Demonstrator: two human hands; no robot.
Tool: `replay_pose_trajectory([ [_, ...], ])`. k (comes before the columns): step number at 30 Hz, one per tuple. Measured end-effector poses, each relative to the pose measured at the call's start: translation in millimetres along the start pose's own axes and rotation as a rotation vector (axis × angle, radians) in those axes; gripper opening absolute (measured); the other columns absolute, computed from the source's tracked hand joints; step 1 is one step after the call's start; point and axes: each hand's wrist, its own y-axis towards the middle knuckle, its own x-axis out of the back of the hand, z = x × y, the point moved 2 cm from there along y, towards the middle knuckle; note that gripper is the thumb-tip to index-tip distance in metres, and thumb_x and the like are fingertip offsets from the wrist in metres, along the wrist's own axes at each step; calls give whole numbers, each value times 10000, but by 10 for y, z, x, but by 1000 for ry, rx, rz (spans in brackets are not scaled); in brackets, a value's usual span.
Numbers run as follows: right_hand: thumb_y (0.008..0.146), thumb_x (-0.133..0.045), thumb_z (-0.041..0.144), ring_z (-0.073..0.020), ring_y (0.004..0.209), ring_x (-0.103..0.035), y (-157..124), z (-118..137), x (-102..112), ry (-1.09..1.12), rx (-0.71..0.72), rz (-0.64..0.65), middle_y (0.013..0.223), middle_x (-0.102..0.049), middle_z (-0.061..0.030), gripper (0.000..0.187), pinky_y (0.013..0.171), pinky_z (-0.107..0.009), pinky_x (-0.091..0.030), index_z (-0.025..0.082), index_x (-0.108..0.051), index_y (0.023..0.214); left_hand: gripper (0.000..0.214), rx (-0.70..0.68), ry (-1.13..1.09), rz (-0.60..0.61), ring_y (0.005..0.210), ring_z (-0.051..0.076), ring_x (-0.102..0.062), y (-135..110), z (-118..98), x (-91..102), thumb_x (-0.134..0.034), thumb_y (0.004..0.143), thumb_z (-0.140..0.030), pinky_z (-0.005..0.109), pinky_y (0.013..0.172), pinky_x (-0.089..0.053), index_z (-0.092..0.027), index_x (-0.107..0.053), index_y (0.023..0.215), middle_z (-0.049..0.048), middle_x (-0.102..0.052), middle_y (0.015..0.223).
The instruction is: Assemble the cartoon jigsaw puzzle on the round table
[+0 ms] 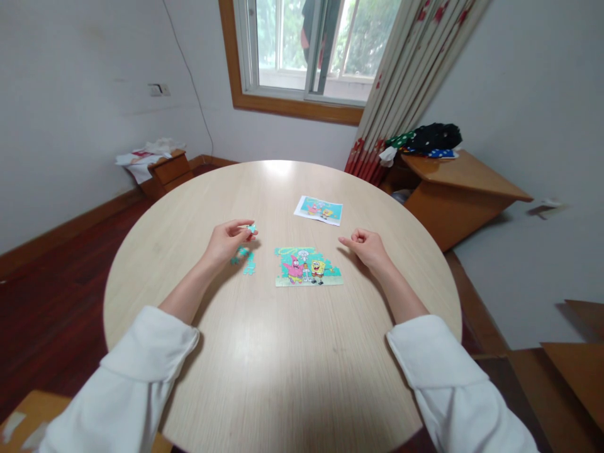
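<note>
Pinched in the fingers of my left hand [229, 242] is a small turquoise jigsaw piece [251, 229], held just above the table. Several loose turquoise pieces [249, 263] lie below that hand. Between my hands sits a partly assembled jigsaw puzzle [306, 267] with pink, white and yellow cartoon characters; its upper right corner and part of its left edge are ragged. My right hand [367, 245] is to the right of the puzzle, fingers curled and thumb pointing left, and I see nothing in it. Beyond the puzzle lies a printed reference picture [319, 210] of the same scene.
All of this is on a round, pale wood table [283, 365]. Behind it are a window [311, 50] and a patterned curtain [391, 82]. A wooden cabinet [453, 195] with cloths on top stands at the right, a small wooden stool [167, 170] at the left.
</note>
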Motion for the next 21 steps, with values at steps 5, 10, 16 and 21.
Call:
replay_pose_trajectory([
  [5,497,-770,581,-51,463,-249,6,-16,-9,3,-6,2,456,-330,79,556,425,-221,-173,203,-362,506,343,-9,9,23,808,229,-680,-19,-10,-28,-705,683,-331,393,775,-540,-150,-683,973,124,-721,865],
  [10,499,-769,574,-48,462,-241,0,-6,-7,7,-5,5,456,-326,81,555,424,-219,-172,205,-355,509,357,-19,-1,42,793,226,-684,-19,-3,-46,-722,678,-345,405,788,-543,-153,-678,975,118,-725,850],
  [16,493,-779,531,-46,457,-247,-3,12,-4,10,-30,1,448,-327,81,534,423,-218,-161,203,-358,500,383,-41,-34,62,751,203,-681,-10,17,-50,-747,649,-356,403,807,-539,-156,-668,966,96,-723,816],
  [21,493,-778,519,-48,460,-261,3,-1,-2,20,-37,3,455,-340,79,523,428,-221,-155,202,-363,502,403,-43,-38,65,754,207,-682,-4,25,-57,-757,640,-368,408,798,-543,-159,-660,971,95,-721,810],
])
